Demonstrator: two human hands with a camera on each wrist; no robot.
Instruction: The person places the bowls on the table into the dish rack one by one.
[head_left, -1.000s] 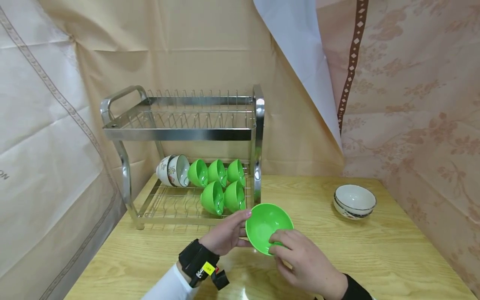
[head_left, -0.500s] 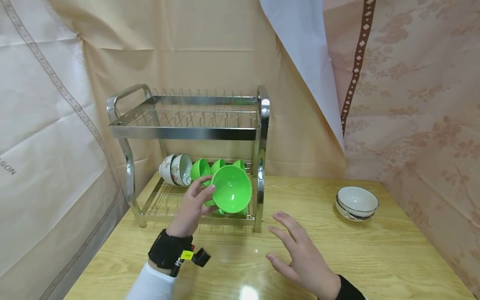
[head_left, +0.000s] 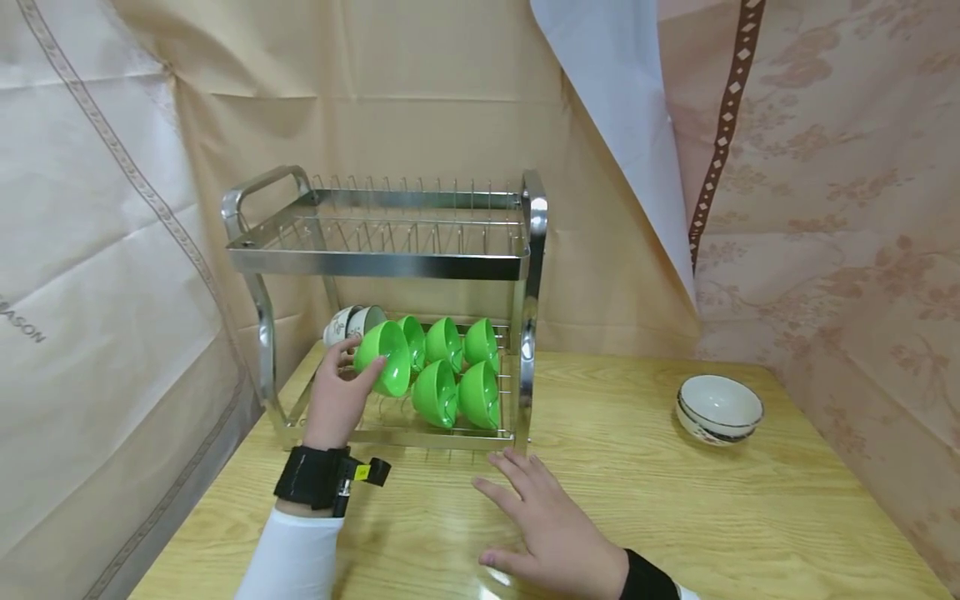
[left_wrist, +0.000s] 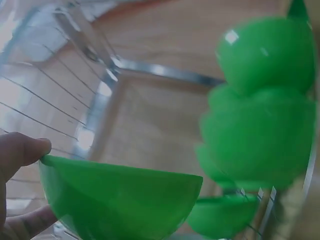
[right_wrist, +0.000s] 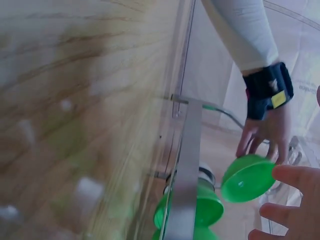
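My left hand (head_left: 339, 398) pinches a green bowl (head_left: 384, 358) by its left side, thumb at the rim. It holds the bowl tilted, hollow facing right, at the left part of the dish rack's lower shelf. In the left wrist view the thumb and a finger grip this green bowl (left_wrist: 120, 200). Several more green bowls (head_left: 435, 396) stand on edge on the shelf to its right, in two rows. Two white patterned bowls (head_left: 365, 320) sit partly hidden behind the held bowl. My right hand (head_left: 551, 525) hovers over the table in front of the rack, fingers spread, holding nothing.
The metal dish rack (head_left: 382, 264) has an upper wire tier above the bowls and a side post (head_left: 528, 333) on the right. Two stacked white bowls (head_left: 718, 408) stand on the wooden table (head_left: 615, 417) at the right. Cloth hangs behind.
My left hand has carried the green bowl left and back from the table front into the rack's lower level, turning it sideways. My right hand has let go of the bowl and spread its fingers.
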